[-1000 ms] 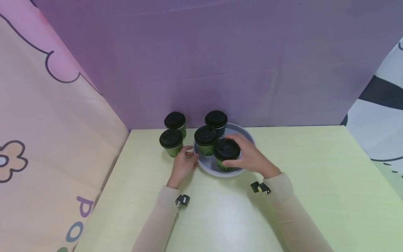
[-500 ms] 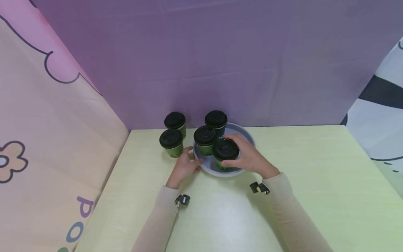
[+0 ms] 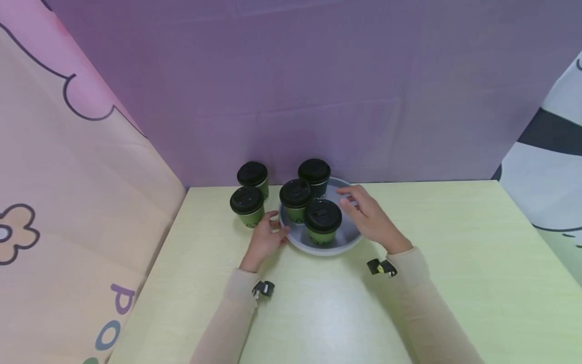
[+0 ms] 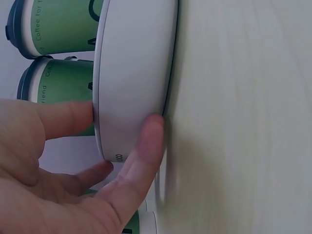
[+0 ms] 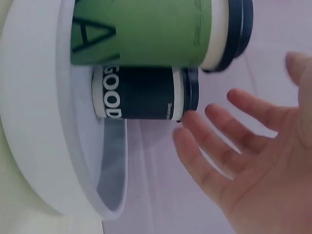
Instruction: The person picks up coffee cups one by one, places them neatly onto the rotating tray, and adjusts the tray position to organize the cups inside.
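Note:
A grey round tray (image 3: 350,237) bears three paper coffee cups with black lids. On its near part is a green cup (image 3: 323,222), another green cup (image 3: 295,200) stands to the left, and a dark cup (image 3: 314,178) is behind. My left hand (image 3: 265,240) grips the tray's left side, its fingertips (image 4: 155,127) on the outer wall and rim. Off the near cup's right side, my right hand (image 3: 370,218) hovers over the tray's edge with fingers spread and nothing held. The right wrist view shows a gap between the fingers and the dark cup (image 5: 146,92).
Two more green lidded cups stand on the table left of the tray, one in front (image 3: 247,206) and one behind (image 3: 252,178). A purple cloth backdrop (image 3: 291,91) rises along the back edge of the pale table (image 3: 445,242).
My right hand has let go of the near green cup and drawn back to the right. That cup has shifted slightly left on the tray. The left hand stays at the tray.

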The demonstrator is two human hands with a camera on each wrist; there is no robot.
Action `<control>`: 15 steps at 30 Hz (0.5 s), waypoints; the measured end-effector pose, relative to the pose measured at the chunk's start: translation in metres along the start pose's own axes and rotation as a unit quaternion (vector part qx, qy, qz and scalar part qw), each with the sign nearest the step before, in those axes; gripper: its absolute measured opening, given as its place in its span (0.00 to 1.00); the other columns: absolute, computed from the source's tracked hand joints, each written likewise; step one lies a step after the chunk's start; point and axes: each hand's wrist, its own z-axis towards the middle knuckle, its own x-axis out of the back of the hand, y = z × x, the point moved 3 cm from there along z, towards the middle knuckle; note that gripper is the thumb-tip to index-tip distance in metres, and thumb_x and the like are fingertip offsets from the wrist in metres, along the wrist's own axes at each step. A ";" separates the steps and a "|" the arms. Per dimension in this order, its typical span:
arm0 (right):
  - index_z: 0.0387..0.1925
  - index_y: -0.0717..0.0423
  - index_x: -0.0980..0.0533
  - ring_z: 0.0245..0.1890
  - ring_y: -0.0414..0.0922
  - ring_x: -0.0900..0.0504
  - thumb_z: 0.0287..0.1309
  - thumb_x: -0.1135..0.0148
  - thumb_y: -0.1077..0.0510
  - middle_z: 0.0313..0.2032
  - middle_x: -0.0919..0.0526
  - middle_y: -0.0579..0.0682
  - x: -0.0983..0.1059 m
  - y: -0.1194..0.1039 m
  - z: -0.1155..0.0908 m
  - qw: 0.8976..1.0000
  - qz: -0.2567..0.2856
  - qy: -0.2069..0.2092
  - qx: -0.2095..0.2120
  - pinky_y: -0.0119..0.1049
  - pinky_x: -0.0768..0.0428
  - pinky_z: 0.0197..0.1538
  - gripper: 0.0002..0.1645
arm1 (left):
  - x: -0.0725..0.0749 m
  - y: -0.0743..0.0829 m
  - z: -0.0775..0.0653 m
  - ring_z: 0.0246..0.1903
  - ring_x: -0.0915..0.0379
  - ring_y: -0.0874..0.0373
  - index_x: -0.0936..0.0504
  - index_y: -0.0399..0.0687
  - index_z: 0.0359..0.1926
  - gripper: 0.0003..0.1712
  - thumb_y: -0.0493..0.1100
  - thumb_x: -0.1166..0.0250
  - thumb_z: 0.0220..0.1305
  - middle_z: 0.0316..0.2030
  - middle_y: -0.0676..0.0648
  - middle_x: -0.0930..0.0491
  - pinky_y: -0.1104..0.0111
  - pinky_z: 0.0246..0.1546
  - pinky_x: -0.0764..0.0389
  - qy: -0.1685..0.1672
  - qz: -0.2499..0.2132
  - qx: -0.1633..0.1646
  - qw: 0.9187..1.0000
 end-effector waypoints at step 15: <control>0.56 0.63 0.22 0.37 0.50 0.22 0.74 0.47 0.59 0.39 0.18 0.59 0.018 0.036 -0.003 0.992 -0.053 0.094 -0.073 0.40 0.24 0.41 0.17 | 0.003 -0.004 0.004 0.33 0.12 0.47 0.30 0.40 0.70 0.30 0.41 0.34 0.70 0.49 0.34 0.16 0.67 0.32 0.14 0.046 0.012 -0.026 0.999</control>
